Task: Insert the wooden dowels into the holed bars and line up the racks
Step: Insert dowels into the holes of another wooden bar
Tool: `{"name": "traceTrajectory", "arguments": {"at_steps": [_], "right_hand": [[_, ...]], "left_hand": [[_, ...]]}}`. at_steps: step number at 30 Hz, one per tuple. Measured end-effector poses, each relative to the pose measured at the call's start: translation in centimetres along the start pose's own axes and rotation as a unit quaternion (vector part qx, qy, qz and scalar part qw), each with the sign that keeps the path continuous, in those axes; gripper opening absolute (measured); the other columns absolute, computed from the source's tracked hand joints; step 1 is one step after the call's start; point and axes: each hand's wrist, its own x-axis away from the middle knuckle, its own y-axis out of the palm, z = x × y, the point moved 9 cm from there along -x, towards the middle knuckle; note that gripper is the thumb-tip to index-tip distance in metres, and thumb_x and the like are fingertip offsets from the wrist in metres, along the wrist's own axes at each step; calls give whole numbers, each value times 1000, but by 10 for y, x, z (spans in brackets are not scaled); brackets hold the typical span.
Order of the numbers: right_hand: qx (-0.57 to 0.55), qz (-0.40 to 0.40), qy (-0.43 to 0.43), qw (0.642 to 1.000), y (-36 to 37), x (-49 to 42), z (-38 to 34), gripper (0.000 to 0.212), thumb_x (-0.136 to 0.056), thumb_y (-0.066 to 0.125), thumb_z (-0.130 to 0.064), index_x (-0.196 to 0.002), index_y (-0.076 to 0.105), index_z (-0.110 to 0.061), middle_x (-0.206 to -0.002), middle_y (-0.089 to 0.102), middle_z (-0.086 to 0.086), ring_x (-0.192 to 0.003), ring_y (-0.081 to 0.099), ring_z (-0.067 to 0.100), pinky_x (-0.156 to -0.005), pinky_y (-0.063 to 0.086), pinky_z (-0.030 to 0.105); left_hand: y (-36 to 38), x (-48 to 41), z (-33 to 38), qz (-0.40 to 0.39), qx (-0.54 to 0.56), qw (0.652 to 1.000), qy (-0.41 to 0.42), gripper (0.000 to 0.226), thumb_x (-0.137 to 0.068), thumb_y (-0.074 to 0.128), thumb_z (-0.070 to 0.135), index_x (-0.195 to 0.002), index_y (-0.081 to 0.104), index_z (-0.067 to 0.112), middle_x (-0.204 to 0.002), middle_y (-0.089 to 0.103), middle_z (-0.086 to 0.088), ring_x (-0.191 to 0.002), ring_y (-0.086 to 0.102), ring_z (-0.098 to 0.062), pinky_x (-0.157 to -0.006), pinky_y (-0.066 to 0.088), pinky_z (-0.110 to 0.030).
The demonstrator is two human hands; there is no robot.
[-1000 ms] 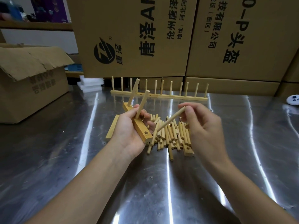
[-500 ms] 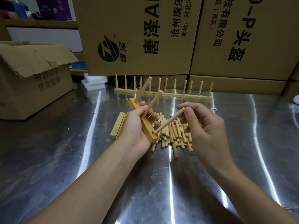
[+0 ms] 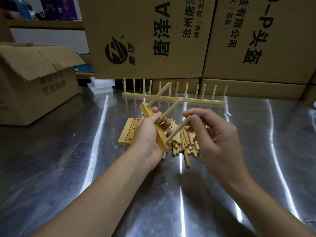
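Observation:
My left hand (image 3: 148,134) grips a holed wooden bar (image 3: 162,140), tilted above the table, with two dowels standing out of it. My right hand (image 3: 212,134) pinches a third dowel (image 3: 179,130) near its upper end; its lower tip sits at the hole by the bar's near end. A heap of loose dowels (image 3: 183,142) lies under and between my hands. Two bare holed bars (image 3: 127,132) lie flat to the left of the heap. Finished racks (image 3: 174,98) with upright dowels stand in a row at the back.
The work surface is a shiny metal table (image 3: 68,168). An open cardboard box (image 3: 34,82) stands at the left. Big printed cartons (image 3: 153,36) wall off the back. White foam pieces (image 3: 100,86) lie behind the racks at the left.
My right hand has brought the dowel down and left until its tip meets the bar's near hole. The left hand has tilted the bar slightly, dowels leaning more to the right.

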Motion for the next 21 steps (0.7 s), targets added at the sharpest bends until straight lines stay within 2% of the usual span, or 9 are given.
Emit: {"name": "traceTrajectory", "arguments": {"at_steps": [4,10,16,18,21], "right_hand": [[-10,-1,9,1000,0,1,2,21,-107,57,-23,-116,75,-21,-95,73,-11,-91,72,19,-71,53,25],[-21,9,11,1000,2,3,1,20,-109,56,-23,-114,76,-24,-90,74,-12,-81,71,16,-64,48,16],[-14,31,18,999,3,7,1,20,-109,57,-25,-112,76,-27,-91,75,-13,-81,73,17,-62,56,29],[-2,36,21,999,2,7,2,21,-108,57,-25,-111,77,-24,-88,75,-12,-81,74,17,-60,54,27],[17,43,12,999,-1,7,1,21,-108,57,-22,-110,78,-20,-87,76,-12,-83,75,15,-65,58,29]], "left_hand": [[2,1,-1,-2,16,1000,-8,30,-107,57,16,-135,65,21,-79,68,0,-66,68,-12,-63,55,-28],[3,5,1,-2,22,1000,-6,29,-107,58,18,-133,66,23,-81,67,1,-66,68,-11,-63,55,-27],[1,7,-1,11,31,999,-9,27,-107,55,17,-131,67,23,-77,66,2,-62,66,-9,-59,52,-26],[1,8,-1,17,29,999,-3,27,-108,54,17,-130,67,23,-76,66,2,-62,65,-9,-58,52,-26],[0,9,-1,24,26,999,6,25,-108,53,18,-128,67,25,-74,66,3,-63,65,-9,-58,53,-26]]}}
